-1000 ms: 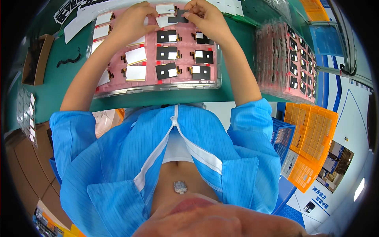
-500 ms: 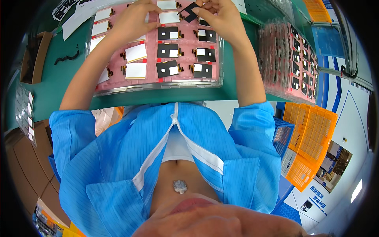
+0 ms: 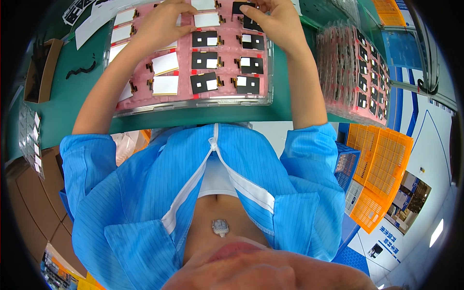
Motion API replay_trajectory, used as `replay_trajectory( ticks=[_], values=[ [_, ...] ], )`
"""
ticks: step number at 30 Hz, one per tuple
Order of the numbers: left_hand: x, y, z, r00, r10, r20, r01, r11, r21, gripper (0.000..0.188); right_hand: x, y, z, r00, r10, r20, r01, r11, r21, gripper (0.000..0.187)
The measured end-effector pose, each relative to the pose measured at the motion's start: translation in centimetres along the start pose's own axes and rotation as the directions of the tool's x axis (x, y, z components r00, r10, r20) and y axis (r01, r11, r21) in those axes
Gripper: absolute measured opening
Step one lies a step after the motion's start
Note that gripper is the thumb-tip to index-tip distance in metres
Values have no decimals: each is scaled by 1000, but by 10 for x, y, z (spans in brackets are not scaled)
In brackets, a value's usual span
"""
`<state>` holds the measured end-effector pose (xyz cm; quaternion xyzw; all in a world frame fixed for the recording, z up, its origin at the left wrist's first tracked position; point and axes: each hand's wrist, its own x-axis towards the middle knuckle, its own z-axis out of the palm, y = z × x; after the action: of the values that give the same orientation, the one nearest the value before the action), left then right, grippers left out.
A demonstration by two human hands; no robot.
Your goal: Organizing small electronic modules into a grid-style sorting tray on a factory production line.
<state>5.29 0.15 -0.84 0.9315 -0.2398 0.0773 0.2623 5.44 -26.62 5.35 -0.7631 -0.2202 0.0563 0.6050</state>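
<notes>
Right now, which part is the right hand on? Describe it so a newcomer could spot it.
Start at the clear tray with the pink liner on the green table. At its far right corner the right hand touches a small black square panel. Unlike its neighbours lying flat in their pockets, it sits against the fingertips at the top edge.

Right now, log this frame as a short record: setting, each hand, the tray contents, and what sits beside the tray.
setting: green table, seen from a head camera looking down
left hand: resting on the pink tray, over its white panels
right hand: fingers pinching a black panel at the tray's far edge
tray contents: white panels left, black panels right, in rows
right of tray: stack of similar trays
left of tray: brown cardboard box
</notes>
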Motion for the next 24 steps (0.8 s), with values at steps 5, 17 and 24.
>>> replay_trajectory(
  ticks=[5, 17, 24],
  values=[
    [6, -6, 12, 946, 233, -226, -303, 883, -357, 34, 5, 1, 0, 996, 67, 65, -72, 995, 67, 32],
    [1, 16, -9, 999, -35, 16, 37, 995, -94, 34, 7, -1, -1, 986, 159, 45, -158, 987, -20, 10],
    [3, 19, -11, 1000, -30, 5, 30, 991, -129, 36, 20, 9, 8, 976, -162, 146, 177, 980, -95, 4]
  ],
)
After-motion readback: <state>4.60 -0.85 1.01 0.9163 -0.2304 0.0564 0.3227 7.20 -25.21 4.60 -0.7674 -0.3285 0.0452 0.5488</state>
